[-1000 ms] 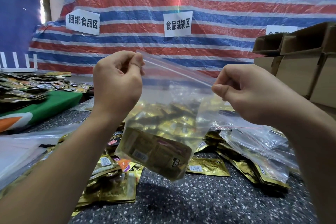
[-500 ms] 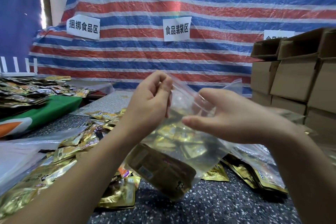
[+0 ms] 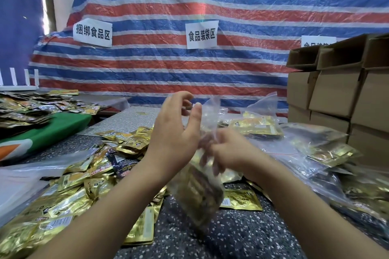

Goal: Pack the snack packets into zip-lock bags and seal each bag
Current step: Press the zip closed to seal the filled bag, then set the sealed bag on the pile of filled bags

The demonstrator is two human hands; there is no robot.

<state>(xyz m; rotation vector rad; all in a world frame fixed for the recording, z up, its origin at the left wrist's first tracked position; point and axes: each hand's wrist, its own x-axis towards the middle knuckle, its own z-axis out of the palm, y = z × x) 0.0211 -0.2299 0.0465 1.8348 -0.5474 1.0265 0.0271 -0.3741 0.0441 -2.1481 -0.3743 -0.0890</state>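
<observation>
A clear zip-lock bag (image 3: 197, 193) filled with gold snack packets hangs upright between my hands, above the speckled table (image 3: 231, 235). Its top edge (image 3: 210, 105) stands loose and crumpled. My left hand (image 3: 174, 136) is to the left of the bag's upper part, fingers spread and relaxed, thumb beside the plastic. My right hand (image 3: 229, 151) grips the bag around its middle. Its fingers show blurred through the plastic. Loose gold snack packets (image 3: 73, 185) lie heaped at the left.
Filled zip-lock bags (image 3: 315, 147) are piled at the right, with stacked cardboard boxes (image 3: 336, 94) behind them. Empty clear bags (image 3: 19, 183) lie at the left edge. A green cloth (image 3: 48, 128) and dark packets (image 3: 23, 107) cover a side table.
Both hands came together and dropped lower with the bag. My left hand released the bag's top corner and opened; my right hand moved from the top edge to the bag's middle.
</observation>
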